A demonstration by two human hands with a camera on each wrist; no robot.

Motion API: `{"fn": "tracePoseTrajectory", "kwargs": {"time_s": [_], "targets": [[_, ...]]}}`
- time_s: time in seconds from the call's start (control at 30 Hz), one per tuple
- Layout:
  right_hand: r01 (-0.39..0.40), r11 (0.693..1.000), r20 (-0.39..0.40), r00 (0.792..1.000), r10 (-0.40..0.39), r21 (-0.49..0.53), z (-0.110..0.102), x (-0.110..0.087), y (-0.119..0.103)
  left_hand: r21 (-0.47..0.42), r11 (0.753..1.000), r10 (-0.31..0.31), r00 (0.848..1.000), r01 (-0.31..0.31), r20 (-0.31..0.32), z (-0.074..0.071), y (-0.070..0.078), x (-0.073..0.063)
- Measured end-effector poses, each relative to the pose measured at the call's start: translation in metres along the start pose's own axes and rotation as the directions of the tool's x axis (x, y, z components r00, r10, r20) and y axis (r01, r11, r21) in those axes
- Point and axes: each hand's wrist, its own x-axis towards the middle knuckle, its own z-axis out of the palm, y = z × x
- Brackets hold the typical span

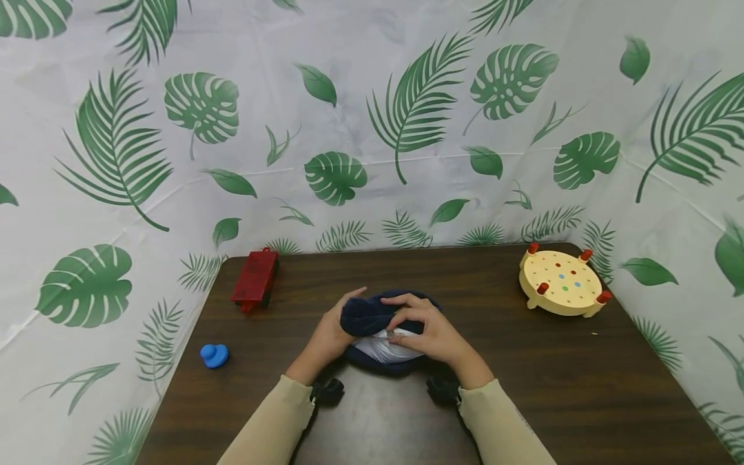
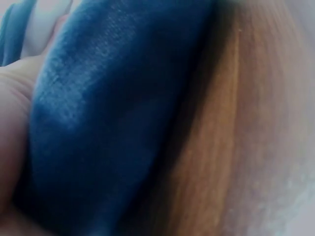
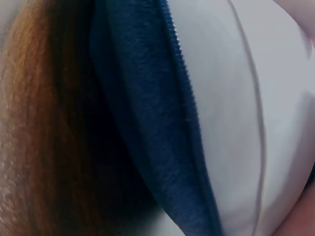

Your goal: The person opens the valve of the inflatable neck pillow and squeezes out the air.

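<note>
A navy plush cover point(image 1: 363, 316) with a white inner cushion point(image 1: 380, 349) showing through its opening lies on the table in front of the person. My left hand point(image 1: 332, 332) grips the cover's left side; in the left wrist view the blurred navy fabric point(image 2: 108, 113) fills the middle, beside part of that hand. My right hand point(image 1: 433, 330) holds the cover from the right, fingers bent over the navy cloth and thumb by the white part. Up close in the right wrist view, a zipper edge point(image 3: 189, 105) runs between the plush and the seamed white cloth point(image 3: 229, 123).
A red box-like object point(image 1: 256, 279) sits at the back left, and a blue knobbed piece point(image 1: 214, 355) lies nearer on the left. At the back right stands a round cream toy point(image 1: 560, 284) with red-tipped posts. A leaf-print sheet point(image 1: 279, 90) hangs behind the dark wooden table point(image 1: 552, 374).
</note>
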Motion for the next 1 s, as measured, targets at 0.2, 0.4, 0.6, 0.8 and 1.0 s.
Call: {"fn": "tracePoseTrajectory", "kwargs": {"time_s": [0.2, 0.4, 0.6, 0.8, 1.0], "targets": [[-0.012, 1.000, -0.028, 1.000, 0.012, 0.009, 0.002, -0.001, 0.002, -0.005, 0.991, 0.137, 0.990, -0.137, -0.028, 0.003, -0.015, 0.000], [-0.026, 1.000, -0.041, 0.999, 0.026, 0.010, 0.004, -0.001, 0.006, -0.028, 0.987, 0.158, 0.986, -0.157, 0.052, 0.000, -0.009, 0.002], [-0.030, 1.000, -0.043, 0.999, 0.030, 0.005, 0.005, 0.000, 0.009, 0.000, 1.000, 0.012, 0.993, -0.012, 0.115, -0.006, 0.004, -0.002], [-0.017, 1.000, -0.045, 0.999, 0.018, 0.022, 0.005, 0.001, 0.010, 0.050, 0.997, 0.060, 0.995, -0.064, 0.076, -0.006, 0.001, -0.002], [-0.019, 0.999, -0.050, 0.999, 0.021, 0.034, 0.004, 0.002, 0.011, 0.024, 0.999, -0.034, 0.994, 0.031, 0.105, -0.007, 0.006, 0.001]]}}
